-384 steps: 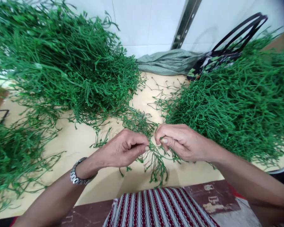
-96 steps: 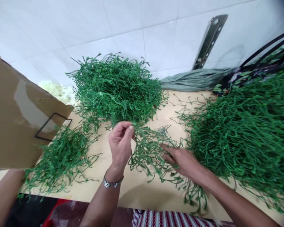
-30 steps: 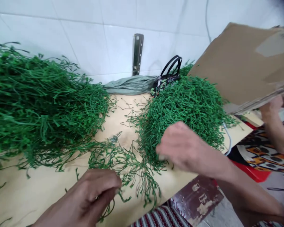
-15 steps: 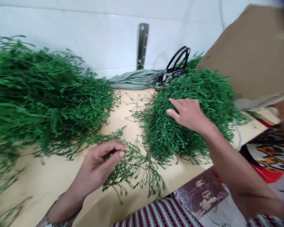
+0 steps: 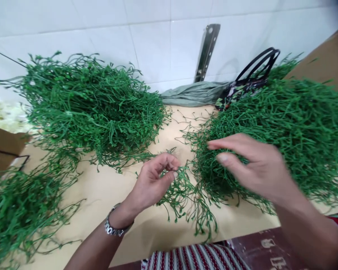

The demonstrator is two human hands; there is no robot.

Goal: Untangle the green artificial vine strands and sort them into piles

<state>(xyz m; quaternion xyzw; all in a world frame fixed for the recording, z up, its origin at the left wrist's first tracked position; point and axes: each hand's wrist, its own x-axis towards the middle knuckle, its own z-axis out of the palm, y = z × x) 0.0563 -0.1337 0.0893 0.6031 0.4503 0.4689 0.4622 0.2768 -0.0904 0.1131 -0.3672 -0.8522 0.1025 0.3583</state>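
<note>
My left hand (image 5: 150, 185), with a metal watch (image 5: 115, 227) on its wrist, pinches a small bunch of green stems (image 5: 190, 193) between thumb and fingers. The thin, bud-tipped stems look like artificial plastic ones and spread down and right over the table. My right hand (image 5: 253, 167) is over the near-left part of a large right-hand pile of the same stems (image 5: 304, 123). Its thumb and fingers are apart, and nothing shows between them.
Another big stem pile (image 5: 98, 108) lies at the back left, and a looser heap (image 5: 22, 217) at the front left. Against the tiled wall are a grey-green cloth (image 5: 194, 93) and a black-handled bag (image 5: 239, 92). Cardboard (image 5: 323, 56) stands at the right.
The view has swung left, so things appear further right. My right hand has come nearer and lower from over the pile toward my left hand, which keeps its pinch on the stems.
</note>
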